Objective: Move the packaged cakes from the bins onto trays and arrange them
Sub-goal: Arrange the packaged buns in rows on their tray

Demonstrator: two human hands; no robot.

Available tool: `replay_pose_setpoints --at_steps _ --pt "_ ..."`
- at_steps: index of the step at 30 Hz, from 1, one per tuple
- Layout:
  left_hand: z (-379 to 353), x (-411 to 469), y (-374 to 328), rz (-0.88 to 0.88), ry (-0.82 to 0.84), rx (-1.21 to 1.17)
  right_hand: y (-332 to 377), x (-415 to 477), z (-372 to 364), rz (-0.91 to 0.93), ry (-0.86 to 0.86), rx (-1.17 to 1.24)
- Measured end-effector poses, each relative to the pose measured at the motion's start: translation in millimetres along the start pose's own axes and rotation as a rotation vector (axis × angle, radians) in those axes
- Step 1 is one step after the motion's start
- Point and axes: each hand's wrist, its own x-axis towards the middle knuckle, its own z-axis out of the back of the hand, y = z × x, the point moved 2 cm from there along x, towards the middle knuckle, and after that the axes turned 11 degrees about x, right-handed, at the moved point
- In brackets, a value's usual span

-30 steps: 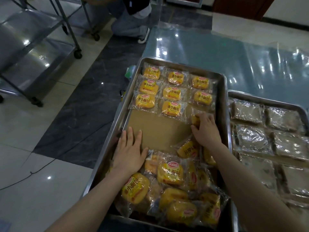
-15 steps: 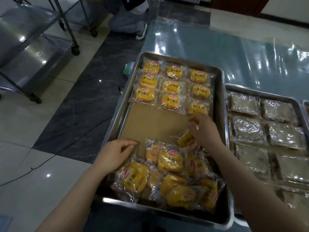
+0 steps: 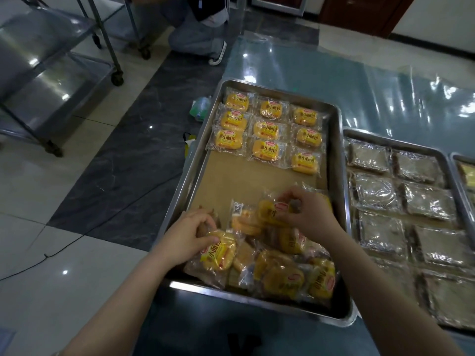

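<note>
I am seeing the packaged cakes sitting in two groups on the steel tray point(image 3: 192, 181). The nine sorted cakes point(image 3: 266, 129) are lying flat in three rows of three along its far edge. A loose heap point(image 3: 282, 276) is piling up against its near edge, with packets overlapping and tilting. The left hand point(image 3: 189, 235) is curling its fingers and thumb round a corner packet point(image 3: 218, 254) on the heap's left side, by the tray's near-left corner. The right hand point(image 3: 307, 214) is pinching a top packet point(image 3: 271, 211) with bent fingertips at the heap's far side, toward the right edge. Between the two groups the brown liner point(image 3: 244, 181) is showing bare. Just beside the tray's right edge a second tray point(image 3: 385, 143) is carrying clear-wrapped brown cakes point(image 3: 375, 194) in rows, and a third tray point(image 3: 460, 160) is peeking in beyond it. All are resting on the blue film-covered table point(image 3: 372, 80). A green bottle point(image 3: 200, 109) is showing beside the far-left corner, and further off a person point(image 3: 195, 34) is crouching on the floor point(image 3: 51, 201) by a wheeled steel rack point(image 3: 51, 60)
</note>
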Motion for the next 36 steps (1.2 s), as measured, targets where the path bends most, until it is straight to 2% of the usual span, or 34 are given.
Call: replay_pose_setpoints --at_steps 4,6,9,11,13,15,18,21,24,26,29,34,36 --pt "15.9 7.0 -7.3 0.097 -0.263 -0.160 2.2 13.6 2.1 -0.048 -0.088 0.160" --pt "28.7 19.4 -12.4 0.096 -0.318 -0.149 3.6 28.1 3.9 -0.063 -0.148 0.179" --pt "44.8 47.6 -23.2 0.018 -0.274 -0.081 3.2 56.2 0.0 -0.075 -0.202 0.175" --pt "51.4 72.0 -29.2 -0.040 -0.173 0.049 1.3 75.2 -9.1 -0.132 -0.201 0.127" --pt "56.4 99.1 -34.9 -0.105 -0.073 0.252 -7.2 91.0 -20.0 -0.155 -0.215 -0.134" --pt "58.7 124.4 -42.3 -0.187 -0.083 0.450 -13.1 97.6 -28.6 -0.093 -0.236 -0.367" --pt "49.0 144.8 -49.9 -0.252 -0.229 0.616 -20.3 98.5 -43.4 0.025 -0.111 -0.422" --pt "21.8 140.2 -40.9 -0.103 -0.301 0.628 -33.1 95.1 -56.9 0.070 0.073 -0.490" --pt "-5.9 126.2 -27.0 -0.019 -0.192 0.602 -39.6 91.0 -58.5 0.034 0.090 -0.483" --pt "-15.8 122.2 -19.7 -0.012 -0.135 0.644 -40.7 87.0 -61.2 0.041 0.117 -0.561" --pt "-17.8 126.2 -14.9 -0.022 -0.103 0.669 -43.4 86.0 -63.8 0.048 0.168 -0.631" --pt "-15.1 128.6 -10.2 -0.043 -0.073 0.708 -42.5 93.1 -58.5 0.062 0.267 -0.610" --pt "-13.5 130.9 -8.2 -0.069 -0.063 0.700 -40.4 95.0 -51.5 0.058 0.236 -0.559"
